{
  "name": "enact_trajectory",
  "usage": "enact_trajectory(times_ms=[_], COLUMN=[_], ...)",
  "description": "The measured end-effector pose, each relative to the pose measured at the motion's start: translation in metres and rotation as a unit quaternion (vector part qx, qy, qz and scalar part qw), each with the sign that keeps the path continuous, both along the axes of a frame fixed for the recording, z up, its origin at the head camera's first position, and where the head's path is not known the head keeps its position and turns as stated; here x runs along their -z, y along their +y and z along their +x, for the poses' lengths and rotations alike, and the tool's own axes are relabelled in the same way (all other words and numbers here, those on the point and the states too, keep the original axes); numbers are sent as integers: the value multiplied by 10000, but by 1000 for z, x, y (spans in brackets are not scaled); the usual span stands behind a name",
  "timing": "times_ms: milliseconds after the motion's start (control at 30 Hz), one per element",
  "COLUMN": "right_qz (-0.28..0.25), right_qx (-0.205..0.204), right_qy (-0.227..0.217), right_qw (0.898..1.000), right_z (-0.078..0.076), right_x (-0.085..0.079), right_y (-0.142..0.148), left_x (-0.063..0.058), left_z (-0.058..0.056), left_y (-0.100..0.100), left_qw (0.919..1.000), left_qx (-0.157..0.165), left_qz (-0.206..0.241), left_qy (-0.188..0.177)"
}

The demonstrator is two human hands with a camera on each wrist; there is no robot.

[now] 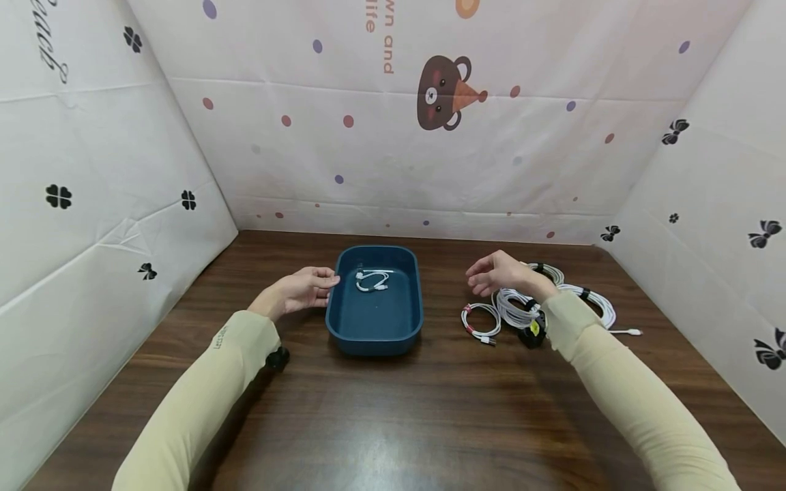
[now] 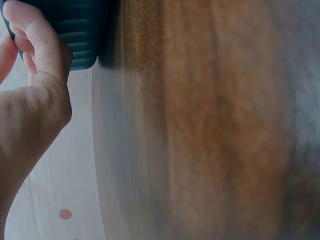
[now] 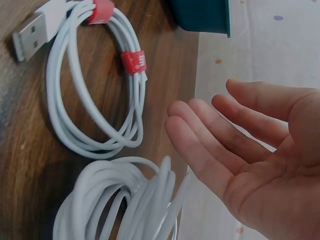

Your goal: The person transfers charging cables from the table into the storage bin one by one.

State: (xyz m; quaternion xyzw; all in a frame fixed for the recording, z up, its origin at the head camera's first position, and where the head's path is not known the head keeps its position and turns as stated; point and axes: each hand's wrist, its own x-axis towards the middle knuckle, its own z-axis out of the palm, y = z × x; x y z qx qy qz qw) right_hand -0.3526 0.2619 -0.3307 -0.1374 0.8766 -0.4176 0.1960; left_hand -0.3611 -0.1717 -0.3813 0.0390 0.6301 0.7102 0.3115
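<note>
My left hand point(image 1: 305, 289) is at the left side of a dark blue rectangular bin point(image 1: 374, 349), its thumb and fingers pinching the rim. The left wrist view shows the bin's ribbed outer wall point(image 2: 77, 37) beside those fingers. Inside the bin lies a small coiled white cable point(image 1: 372, 281). My right hand point(image 1: 500, 271) hovers over bundled cables with its fingers loosely bent and nothing in them. Closest below it is a white USB cable coil point(image 3: 57, 95) with red straps point(image 3: 134, 62). A thicker white cable bundle point(image 3: 107, 195) lies beside that coil.
More white cable coils point(image 1: 598, 307) with black ties lie farther right, one with its plug stretched out. A black piece with a yellow-green mark point(image 1: 533, 331) sits among them. Patterned white sheets point(image 1: 393, 164) wall the brown wooden table point(image 1: 393, 416) at the back and both sides.
</note>
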Motion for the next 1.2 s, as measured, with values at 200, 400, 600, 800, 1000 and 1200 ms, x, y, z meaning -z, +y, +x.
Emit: enact_trajectory(times_ms=[200, 400, 600, 800, 1000, 1200], right_qz=[60, 502, 1645, 2294, 2544, 2773], right_qx=[-119, -356, -831, -1293, -1278, -1328], right_qy=[47, 349, 1069, 1560, 1786, 2145], right_qw=[9999, 9975, 9770, 9520, 9418, 9271], right_z=[0, 0, 5, 7, 9, 11], right_x=[4, 5, 3, 8, 19, 23], right_y=[2, -1, -9, -16, -19, -20], left_x=[0, -1, -1, 0, 0, 0], left_z=[0, 1, 0, 1, 2, 1], left_y=[0, 0, 1, 0, -1, 0], left_qw=[10000, 10000, 10000, 9999, 10000, 10000], left_qx=[-1, 29, -30, -6, -4, -59], left_qz=[-3, 37, -13, -9, -7, -42], left_qy=[29, 40, 90, 101, 76, 44])
